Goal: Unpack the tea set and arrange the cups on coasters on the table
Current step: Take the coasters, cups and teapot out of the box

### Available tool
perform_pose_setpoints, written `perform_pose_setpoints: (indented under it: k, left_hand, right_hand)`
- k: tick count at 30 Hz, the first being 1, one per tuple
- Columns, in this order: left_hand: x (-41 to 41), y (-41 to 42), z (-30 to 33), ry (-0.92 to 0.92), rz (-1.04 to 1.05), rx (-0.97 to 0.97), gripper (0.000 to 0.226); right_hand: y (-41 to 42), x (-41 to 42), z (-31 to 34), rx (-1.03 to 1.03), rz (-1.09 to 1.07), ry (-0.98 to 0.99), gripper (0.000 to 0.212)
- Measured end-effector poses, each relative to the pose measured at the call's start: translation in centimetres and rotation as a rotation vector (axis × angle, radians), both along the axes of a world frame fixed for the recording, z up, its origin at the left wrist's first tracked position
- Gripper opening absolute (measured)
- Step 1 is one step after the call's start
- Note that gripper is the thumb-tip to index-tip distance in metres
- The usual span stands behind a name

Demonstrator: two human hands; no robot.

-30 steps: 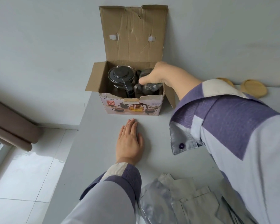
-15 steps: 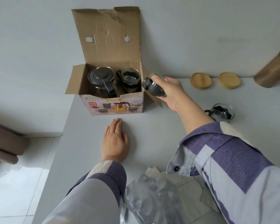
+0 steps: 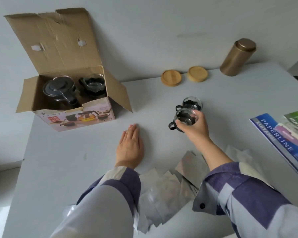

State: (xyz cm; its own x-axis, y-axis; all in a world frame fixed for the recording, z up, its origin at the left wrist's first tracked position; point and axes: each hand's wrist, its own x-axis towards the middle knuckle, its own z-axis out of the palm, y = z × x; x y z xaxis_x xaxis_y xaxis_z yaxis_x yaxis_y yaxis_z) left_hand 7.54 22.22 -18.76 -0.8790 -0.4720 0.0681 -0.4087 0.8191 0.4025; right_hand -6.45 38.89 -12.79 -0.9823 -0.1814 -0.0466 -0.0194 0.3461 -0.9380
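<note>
Cardboard, brown and creased, forms the open box (image 3: pixel 64 93) at the far left of the grey worktop (image 3: pixel 76 169), its tall lid flap standing up against the pale wall and its side flaps spread outward. Inside it sit a glass teapot (image 3: pixel 58 88) with a dark lid and handle on the left and one glass cup (image 3: pixel 93 85) in a dark scalloped holder on the right. The printed front of the box shows pictures of the tea set.

In front of the box the left hand (image 3: pixel 130 146) lies flat on the worktop, fingers straight and together, holding nothing. Silvery foil packets (image 3: pixel 163 188) are heaped at the near edge between the two sleeves; their number is hard to tell.

Further right, two round wooden coasters (image 3: pixel 171 78) rest side by side near the wall, both bare. Nearer, a second glass cup (image 3: pixel 193 103) with a dark base stands on the worktop, and just before it the right hand (image 3: pixel 195 129) grips a third cup (image 3: pixel 183 118) by its side, its black loop handle pointing left; whether this cup touches the surface is not clear. That makes three cups in view, one still boxed.

Beyond the coasters a tall gold canister (image 3: pixel 237 57) stands by the wall. At the right edge lies a blue pack (image 3: pixel 282 140) lettered PAPERLINE.
</note>
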Motion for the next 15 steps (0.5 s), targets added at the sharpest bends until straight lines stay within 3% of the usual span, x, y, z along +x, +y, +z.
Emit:
perform_pose_setpoints:
  k: [5, 15]
  left_hand:
    - [-0.4, 0.0, -0.8, 0.050, 0.014, -0.001, 0.049]
    - [-0.5, 0.1, -0.8, 0.095, 0.028, 0.015, 0.046]
  right_hand:
    - [2.8, -0.4, -2.1, 0.068, -0.060, 0.025, 0.061]
    - [4.2, -0.2, -3.8, 0.172, -0.088, 0.113, 0.070]
